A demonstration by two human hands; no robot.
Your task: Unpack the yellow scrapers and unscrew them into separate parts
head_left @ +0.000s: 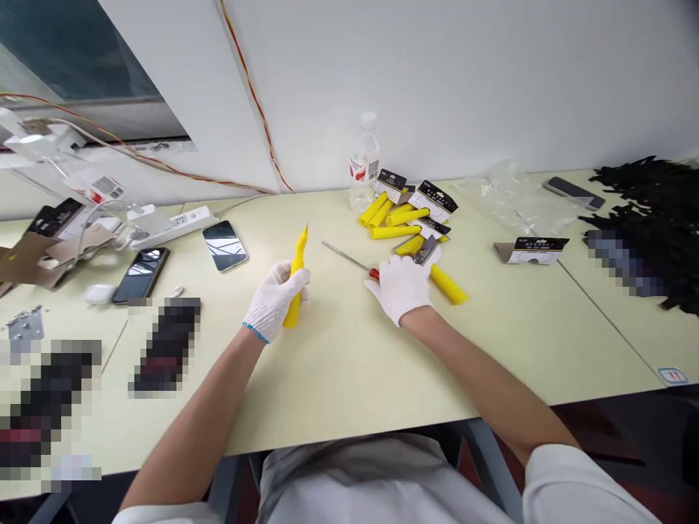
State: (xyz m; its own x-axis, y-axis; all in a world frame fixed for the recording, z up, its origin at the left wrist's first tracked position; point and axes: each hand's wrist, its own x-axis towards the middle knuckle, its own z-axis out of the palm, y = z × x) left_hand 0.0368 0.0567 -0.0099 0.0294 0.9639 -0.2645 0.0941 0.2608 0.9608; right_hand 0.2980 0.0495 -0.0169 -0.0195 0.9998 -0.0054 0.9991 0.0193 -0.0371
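Observation:
My left hand [278,292], in a white knit glove, is wrapped round a yellow tube [298,255] held upright at a slight tilt; it narrows to a thin tip at the top. My right hand [403,285], gloved alike, lies low over the table with its fingers closed on a screwdriver [349,258]. The long metal shaft points left and back, and a bit of red handle shows beside the thumb. Just right of that hand lies another yellow tube [448,284]. Behind it is a pile of yellow tubes [396,231] with black-and-white header cards [433,200].
A water bottle [364,164] stands by the wall. Phones [225,245], a power strip [180,224] and torn cardboard [33,258] lie left. Right are clear plastic bags [513,200], a folded card [532,250] and a heap of black items [649,211]. Blurred dark packets lie front left.

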